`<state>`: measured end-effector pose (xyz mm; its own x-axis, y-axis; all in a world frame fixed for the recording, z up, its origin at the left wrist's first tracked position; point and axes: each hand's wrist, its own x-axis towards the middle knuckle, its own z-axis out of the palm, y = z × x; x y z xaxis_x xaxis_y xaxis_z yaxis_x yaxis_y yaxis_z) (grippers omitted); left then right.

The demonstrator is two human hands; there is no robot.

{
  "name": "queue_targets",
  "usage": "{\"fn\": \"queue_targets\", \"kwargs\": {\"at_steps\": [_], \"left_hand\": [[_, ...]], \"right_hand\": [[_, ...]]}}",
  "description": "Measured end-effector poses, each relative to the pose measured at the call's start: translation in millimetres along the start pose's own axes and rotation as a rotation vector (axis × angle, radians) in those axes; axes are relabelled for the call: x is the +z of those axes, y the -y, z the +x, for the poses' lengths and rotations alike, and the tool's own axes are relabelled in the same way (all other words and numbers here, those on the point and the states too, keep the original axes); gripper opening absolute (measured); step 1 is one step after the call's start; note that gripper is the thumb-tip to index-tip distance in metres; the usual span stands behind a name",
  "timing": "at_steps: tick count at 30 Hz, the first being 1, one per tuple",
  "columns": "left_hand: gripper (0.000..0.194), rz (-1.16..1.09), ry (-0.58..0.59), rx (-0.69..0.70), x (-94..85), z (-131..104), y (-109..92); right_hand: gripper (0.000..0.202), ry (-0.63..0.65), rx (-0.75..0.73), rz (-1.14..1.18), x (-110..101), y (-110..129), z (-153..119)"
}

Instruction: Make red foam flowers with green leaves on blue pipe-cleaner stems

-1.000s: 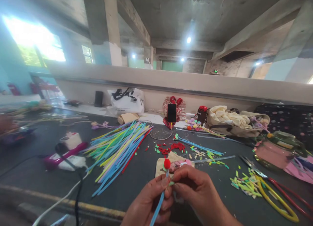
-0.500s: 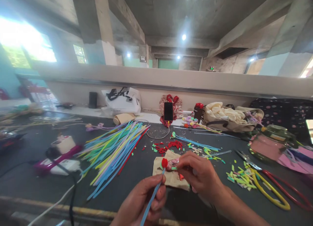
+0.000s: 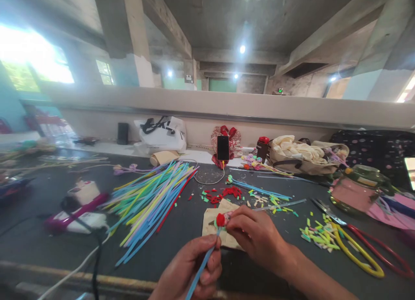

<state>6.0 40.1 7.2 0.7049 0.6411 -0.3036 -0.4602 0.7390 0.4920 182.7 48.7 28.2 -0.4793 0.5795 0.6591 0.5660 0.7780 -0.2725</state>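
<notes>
My left hand (image 3: 197, 265) pinches a light-blue pipe cleaner (image 3: 202, 267), which slants up to a small red flower head (image 3: 221, 219). A pale green bit (image 3: 216, 222) shows at the left side of the flower head. My right hand (image 3: 256, 233) is closed, its thumb and fingertips pressed together at the flower's right side. Half a second ago a short green piece showed at those fingertips; now the fingers hide it. Below lies a folded beige cloth (image 3: 209, 213), partly covered by my hands. Short red pieces (image 3: 231, 192) are scattered just behind it.
Loose pipe cleaners (image 3: 152, 205) fan out at left, beside a purple-and-white power strip (image 3: 78, 213). At right are scissors (image 3: 359, 248), yellow-green cut pieces (image 3: 319, 235) and a pink-filled jug (image 3: 355, 192). A phone (image 3: 223, 148) stands at the back on a cable.
My right hand has moved left, bringing its fingertips from beside the flower head up against it. The left hand and pipe cleaner have shifted very slightly right.
</notes>
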Motion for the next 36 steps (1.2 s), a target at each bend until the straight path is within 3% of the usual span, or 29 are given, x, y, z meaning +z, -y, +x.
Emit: {"fn": "queue_targets", "kwargs": {"at_steps": [3,7,16,22,26,36], "left_hand": [[0.011,0.039,-0.036,0.024,-0.8,-1.3,-0.2],[0.009,0.163,-0.172,0.045,0.3,-1.9,0.1],[0.018,0.434,-0.232,0.099,11.5,-2.9,1.5],[0.023,0.612,-0.241,0.110,10.3,1.2,1.1],[0.015,0.657,-0.233,0.082,11.1,2.6,0.7],[0.011,0.714,-0.218,0.115,12.0,0.6,2.2]], "right_hand": [[0.014,0.004,0.060,-0.025,-0.6,-4.8,-1.8],[0.011,-0.003,0.109,0.035,-15.2,-5.2,-4.2],[0.018,0.173,-0.040,0.008,-44.8,16.5,9.9],[0.016,0.312,-0.076,-0.032,-46.7,13.9,17.5],[0.013,0.371,-0.115,-0.063,-43.5,10.9,18.8],[0.014,0.385,-0.148,-0.123,-37.3,10.8,19.2]]}}
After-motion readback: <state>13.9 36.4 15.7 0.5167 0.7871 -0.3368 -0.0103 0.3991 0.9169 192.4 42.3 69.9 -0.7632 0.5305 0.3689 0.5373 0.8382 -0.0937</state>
